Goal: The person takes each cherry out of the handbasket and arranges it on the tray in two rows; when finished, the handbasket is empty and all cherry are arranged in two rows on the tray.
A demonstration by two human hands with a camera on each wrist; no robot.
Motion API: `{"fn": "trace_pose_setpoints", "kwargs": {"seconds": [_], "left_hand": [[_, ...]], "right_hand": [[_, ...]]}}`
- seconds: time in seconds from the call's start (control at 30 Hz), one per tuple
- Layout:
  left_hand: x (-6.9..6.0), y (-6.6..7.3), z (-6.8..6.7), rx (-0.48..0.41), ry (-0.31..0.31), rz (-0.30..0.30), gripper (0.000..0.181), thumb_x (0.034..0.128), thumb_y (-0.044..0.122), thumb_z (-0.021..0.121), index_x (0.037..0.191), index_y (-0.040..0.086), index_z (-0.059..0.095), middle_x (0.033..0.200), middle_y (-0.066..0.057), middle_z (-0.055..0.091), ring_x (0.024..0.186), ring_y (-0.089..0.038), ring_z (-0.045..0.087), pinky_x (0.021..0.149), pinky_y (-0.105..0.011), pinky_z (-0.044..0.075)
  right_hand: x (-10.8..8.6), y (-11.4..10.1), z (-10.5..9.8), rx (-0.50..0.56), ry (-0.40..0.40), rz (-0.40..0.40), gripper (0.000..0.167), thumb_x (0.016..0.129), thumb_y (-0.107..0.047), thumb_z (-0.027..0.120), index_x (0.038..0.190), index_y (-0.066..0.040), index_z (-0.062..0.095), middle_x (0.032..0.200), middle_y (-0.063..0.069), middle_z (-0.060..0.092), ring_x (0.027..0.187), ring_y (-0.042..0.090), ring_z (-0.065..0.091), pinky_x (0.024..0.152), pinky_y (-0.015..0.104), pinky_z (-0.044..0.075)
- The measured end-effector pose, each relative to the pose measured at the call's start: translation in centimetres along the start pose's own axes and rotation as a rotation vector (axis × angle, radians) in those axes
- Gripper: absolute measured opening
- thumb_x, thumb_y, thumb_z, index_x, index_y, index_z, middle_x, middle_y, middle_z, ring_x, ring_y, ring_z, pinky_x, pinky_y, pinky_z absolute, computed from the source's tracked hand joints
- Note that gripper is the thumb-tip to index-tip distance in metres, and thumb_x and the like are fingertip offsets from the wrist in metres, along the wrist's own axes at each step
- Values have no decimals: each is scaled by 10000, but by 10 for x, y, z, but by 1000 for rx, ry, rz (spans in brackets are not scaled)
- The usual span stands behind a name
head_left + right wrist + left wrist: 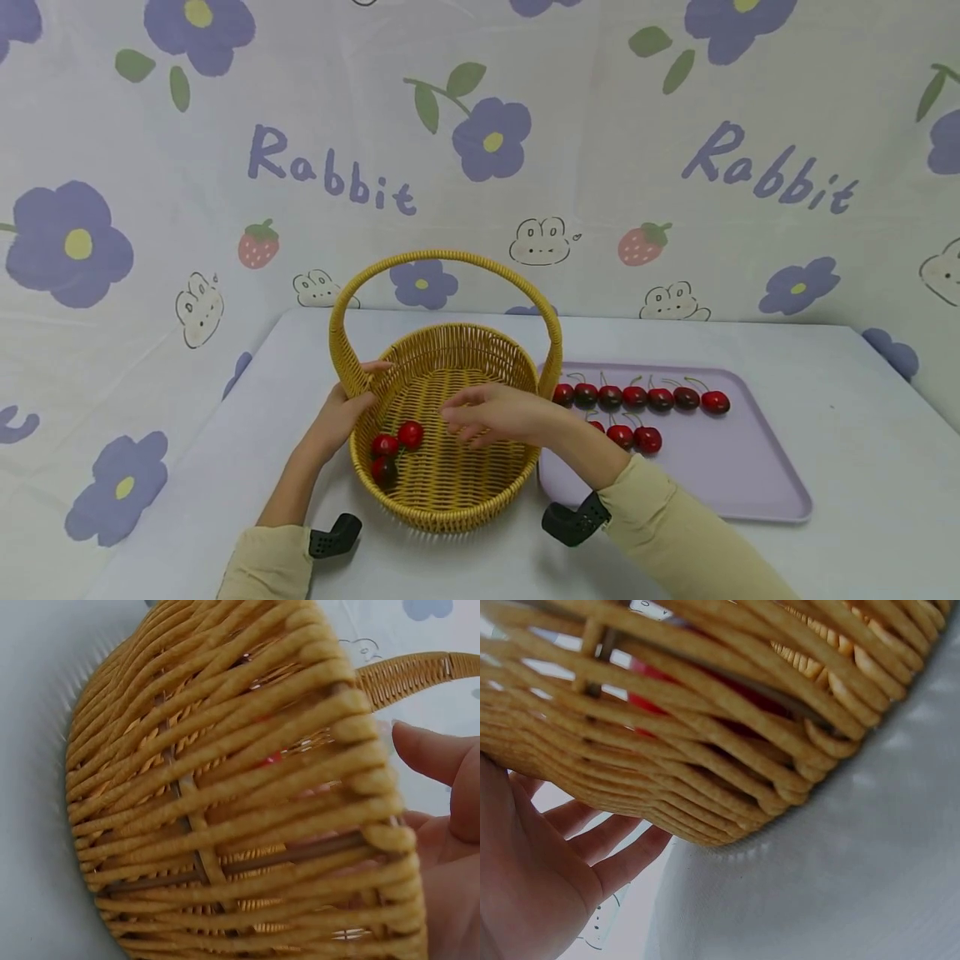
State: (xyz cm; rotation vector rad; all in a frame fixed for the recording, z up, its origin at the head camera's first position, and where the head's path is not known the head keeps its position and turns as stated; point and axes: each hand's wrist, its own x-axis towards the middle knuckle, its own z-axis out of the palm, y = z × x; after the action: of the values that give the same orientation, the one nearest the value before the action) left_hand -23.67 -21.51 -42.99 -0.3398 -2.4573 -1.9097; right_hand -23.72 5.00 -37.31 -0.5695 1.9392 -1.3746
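Note:
A yellow-brown wicker basket (450, 521) with a tall arched handle stands at the middle of the table. My left hand (341, 417) holds its left side by the foot of the handle. In the left wrist view, the fingers (634, 855) of that hand lie against the outside of the weave. Three dark red cherries (410, 434) lie inside, toward the basket's left. My right hand (495, 412) is over the basket's interior, its fingers loosely bent, with nothing visible in them. In the right wrist view, the basket wall partly hides this hand.
To the right of the basket lies a light purple tray (720, 475). Cherries (716, 403) with stems form a back row of several on it; a shorter row (647, 440) sits in front, partly hidden by the right forearm. A patterned cloth (600, 125) hangs behind the table.

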Motion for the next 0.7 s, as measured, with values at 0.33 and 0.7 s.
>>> {"fn": "trace_pose_setpoints", "kwargs": {"seconds": [0.33,0.7], "left_hand": [[1,-1,1,-5,1,-8,457,887,-29,404,1337,11,473,1419,-191,406,1268,-377,394,985,-503,326],[0,-1,1,-3,-3,-15,462,887,-25,403,1343,12,468,1418,-194,409,1246,-385,417,973,-498,349]], "right_hand": [[11,-1,9,26,77,55,438,979,-286,526,1285,27,518,1089,170,594,994,272,609,870,394,495],[18,-3,20,87,158,119,487,974,-322,530,1308,30,491,1094,197,574,1004,317,610,823,425,514]]}}
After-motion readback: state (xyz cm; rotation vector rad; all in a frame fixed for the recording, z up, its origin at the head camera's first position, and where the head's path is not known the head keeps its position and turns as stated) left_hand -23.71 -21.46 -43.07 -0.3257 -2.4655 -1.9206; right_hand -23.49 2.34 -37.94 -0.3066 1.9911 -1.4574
